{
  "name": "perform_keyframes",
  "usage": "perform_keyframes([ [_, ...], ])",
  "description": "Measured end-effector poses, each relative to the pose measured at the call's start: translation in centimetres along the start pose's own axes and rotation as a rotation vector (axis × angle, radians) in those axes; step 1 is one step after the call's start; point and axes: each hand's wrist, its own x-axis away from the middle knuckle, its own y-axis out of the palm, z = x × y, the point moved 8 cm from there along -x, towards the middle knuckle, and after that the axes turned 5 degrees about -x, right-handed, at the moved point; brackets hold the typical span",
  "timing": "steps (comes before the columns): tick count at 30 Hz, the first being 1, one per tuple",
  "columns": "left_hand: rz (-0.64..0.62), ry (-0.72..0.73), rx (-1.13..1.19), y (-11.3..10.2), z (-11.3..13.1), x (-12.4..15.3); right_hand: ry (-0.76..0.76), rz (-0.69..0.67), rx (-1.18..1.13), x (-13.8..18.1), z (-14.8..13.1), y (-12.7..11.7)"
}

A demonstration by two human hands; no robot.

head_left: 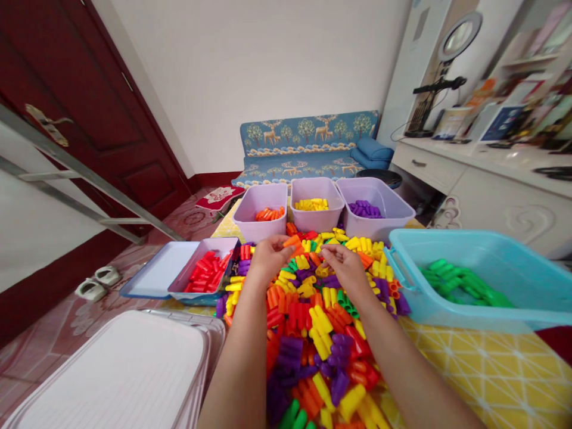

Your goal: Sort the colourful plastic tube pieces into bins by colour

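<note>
A large heap of small tube-shaped plastic pieces point(319, 322) in red, orange, yellow, green and purple covers the table's middle. Over its far part, my left hand point(270, 259) is closed around orange plastic pieces point(294, 243), which stick out past the fingertips. My right hand point(346, 265) is a short way to the right, thumb and fingers pinched together; what they hold, if anything, is hard to make out against the heap. Past my hands stand three lilac bins: one with orange pieces point(269, 214), one with yellow pieces point(311, 205), one with purple pieces point(365, 208).
Left of the heap, a tin point(196, 293) holds red pieces point(208, 271), its lid point(156, 268) beside it. A turquoise tub point(473, 241) with green pieces point(465, 283) stands right. White lids point(116, 369) lie front left. A metal ladder point(89, 173) leans at left.
</note>
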Motion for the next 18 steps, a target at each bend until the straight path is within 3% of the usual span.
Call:
perform_keyframes([
  [4, 0.492, 0.177, 0.024, -5.9, 3.6, -2.1, 0.000, 0.007, 0.012, 0.1, -0.1, -0.1],
  [8, 0.578, 0.276, -0.067, -6.2, 4.9, -2.7, -0.040, 0.070, 0.073, -0.2, -0.1, -1.0],
  [11, 0.432, 0.288, -0.076, -3.1, 3.3, -1.6, -0.122, 0.086, 0.214, -0.4, -0.5, -1.5],
  [13, 0.187, 0.273, -0.192, 0.4, 1.5, -0.6, -0.145, 0.069, 0.331, -0.5, -0.7, -1.6],
  [16, -0.058, 0.280, -0.441, 4.1, -0.8, 1.1, -0.129, -0.025, 0.603, -0.3, -1.0, -1.2],
  [18, -0.120, 0.298, -0.575, 5.1, -1.7, 1.6, -0.080, -0.131, 0.829, 0.0, -1.0, -0.7],
])
